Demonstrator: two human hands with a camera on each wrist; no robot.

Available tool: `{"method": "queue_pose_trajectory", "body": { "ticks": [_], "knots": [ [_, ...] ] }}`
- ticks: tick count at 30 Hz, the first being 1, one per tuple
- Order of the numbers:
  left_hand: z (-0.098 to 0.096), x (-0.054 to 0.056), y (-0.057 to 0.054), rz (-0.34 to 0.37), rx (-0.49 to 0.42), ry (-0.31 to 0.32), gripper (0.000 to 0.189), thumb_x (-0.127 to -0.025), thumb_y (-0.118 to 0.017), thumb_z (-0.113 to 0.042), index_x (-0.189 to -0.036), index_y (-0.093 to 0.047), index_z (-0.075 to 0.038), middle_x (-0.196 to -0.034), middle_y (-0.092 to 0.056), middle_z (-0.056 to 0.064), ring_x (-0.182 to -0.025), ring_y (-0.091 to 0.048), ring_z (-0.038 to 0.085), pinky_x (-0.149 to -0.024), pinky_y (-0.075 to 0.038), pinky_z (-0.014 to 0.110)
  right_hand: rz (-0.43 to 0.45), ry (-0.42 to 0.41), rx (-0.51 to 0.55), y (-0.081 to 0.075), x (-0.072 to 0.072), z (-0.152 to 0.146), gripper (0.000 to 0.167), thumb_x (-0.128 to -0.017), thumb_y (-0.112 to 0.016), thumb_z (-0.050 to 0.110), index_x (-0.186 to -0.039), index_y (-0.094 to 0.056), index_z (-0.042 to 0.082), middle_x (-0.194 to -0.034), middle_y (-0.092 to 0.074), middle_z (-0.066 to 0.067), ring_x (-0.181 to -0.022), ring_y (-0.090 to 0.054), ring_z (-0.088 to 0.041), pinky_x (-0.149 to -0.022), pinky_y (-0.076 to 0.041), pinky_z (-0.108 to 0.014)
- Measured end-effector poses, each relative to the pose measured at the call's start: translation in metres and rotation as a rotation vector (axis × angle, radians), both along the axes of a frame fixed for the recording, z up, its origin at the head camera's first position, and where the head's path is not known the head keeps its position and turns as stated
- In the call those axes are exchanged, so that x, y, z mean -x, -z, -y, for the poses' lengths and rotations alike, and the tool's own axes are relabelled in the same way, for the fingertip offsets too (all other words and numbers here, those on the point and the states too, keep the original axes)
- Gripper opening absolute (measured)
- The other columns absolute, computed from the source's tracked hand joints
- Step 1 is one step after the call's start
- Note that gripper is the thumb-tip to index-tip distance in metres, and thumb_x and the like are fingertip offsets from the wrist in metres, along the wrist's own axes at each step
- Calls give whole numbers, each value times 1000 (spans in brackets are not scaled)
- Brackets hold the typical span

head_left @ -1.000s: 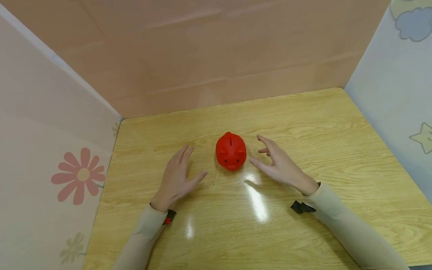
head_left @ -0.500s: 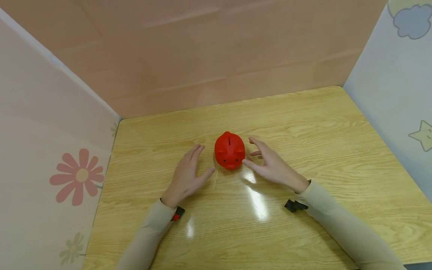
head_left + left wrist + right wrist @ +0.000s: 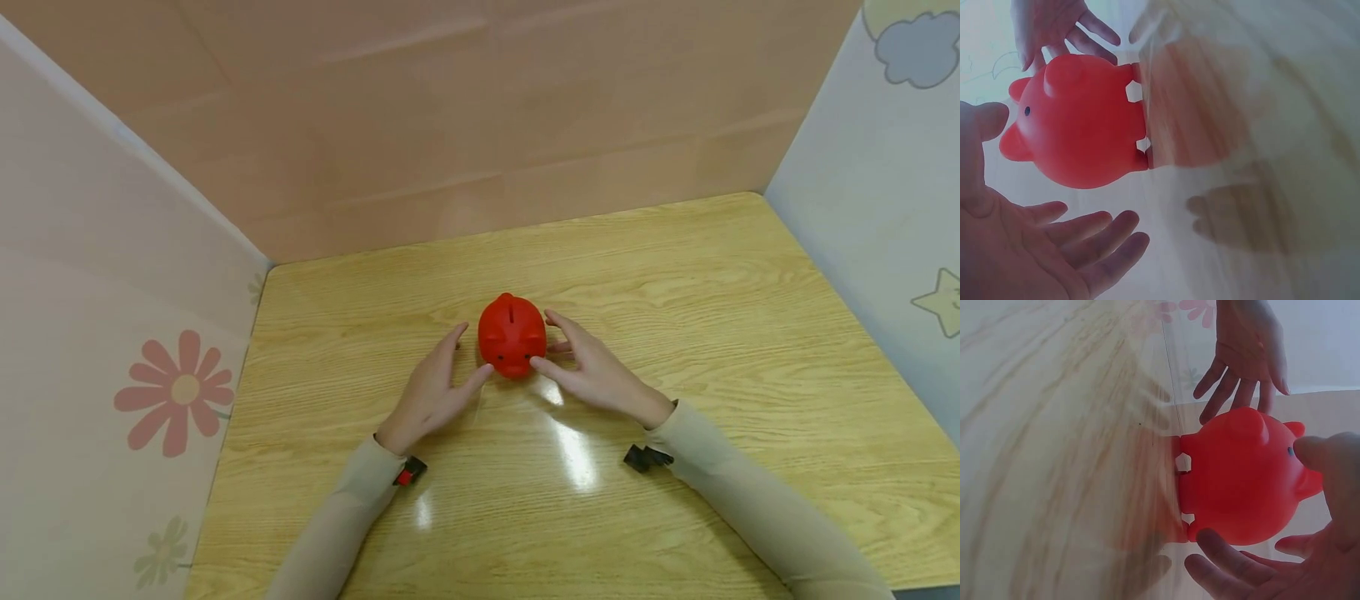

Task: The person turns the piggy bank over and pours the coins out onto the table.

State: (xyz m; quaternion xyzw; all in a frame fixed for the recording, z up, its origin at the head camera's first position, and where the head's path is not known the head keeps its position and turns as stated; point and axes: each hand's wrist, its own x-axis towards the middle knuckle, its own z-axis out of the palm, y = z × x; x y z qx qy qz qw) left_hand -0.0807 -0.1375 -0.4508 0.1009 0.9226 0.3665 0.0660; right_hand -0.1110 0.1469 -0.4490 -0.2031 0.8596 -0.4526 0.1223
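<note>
Your fingers (image 3: 1119, 256) are spread apart, holding nothing.
Your left hand (image 3: 433, 390) and right hand (image 3: 600, 375) flank the smooth, rounded, stubby-footed red pig-shaped coin bank (image 3: 512, 333), probably plastic, mid-frame; contact on the right can't be told. Both are positioned, no grip yet made; it stands upright on the glossy, yellow wood-grain worktop (image 3: 675, 275).

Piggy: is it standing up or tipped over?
Standing up: the piggy has its feet on the table and its slot on top.
</note>
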Motion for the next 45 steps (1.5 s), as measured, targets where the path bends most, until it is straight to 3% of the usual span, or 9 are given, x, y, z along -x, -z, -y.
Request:
{"method": "queue_pose_trajectory", "body": {
  "ticks": [11, 18, 32, 39, 45],
  "knots": [
    [-7, 6, 2, 74, -117, 32, 87, -102, -63, -58, -170, -27, -16, -171, -40, 2, -139, -61, 31, -114, -50, 60, 1, -9, 26, 3, 4, 3, 87, -103, -71, 39, -169, -24, 7, -169, -39, -16, -126, -71, -37, -104, -59, -51],
    [-13, 12, 3, 65, -158, 42, 87, -103, -61, -60, -170, -26, -19, -168, -45, 2, -137, -64, 29, -114, -49, 62, 8, -9, 45, 2, 3, 5, 84, -104, -71, 36, -169, -25, 9, -169, -40, -16, -124, -72, -37, -103, -60, -51],
    [-16, 21, 7, 110, -250, 64, 81, -107, -60, -49, -172, -18, -26, -167, -47, 6, -135, -66, 29, -111, -54, 52, -10, -12, 95, 5, 4, 10, 81, -103, -72, 36, -168, -29, 14, -165, -45, -14, -118, -74, -33, -103, -60, -53],
    [-18, 22, 2, 70, -246, -17, 72, -109, -53, -51, -170, -28, -24, -149, -59, 10, -121, -68, 29, -103, -59, 50, -14, -25, 92, 3, 3, 12, 97, -92, -85, 34, -169, -29, 18, -161, -48, -11, -111, -74, -29, -99, -61, -54],
    [-19, 22, -2, 42, -250, -52, 68, -109, -54, -49, -167, -34, -22, -137, -64, 13, -116, -69, 29, -101, -60, 49, -93, -43, 77, 3, 3, 15, 102, -87, -90, 25, -168, -29, 12, -157, -51, -14, -105, -75, -29, -98, -61, -52]
  ]
}}
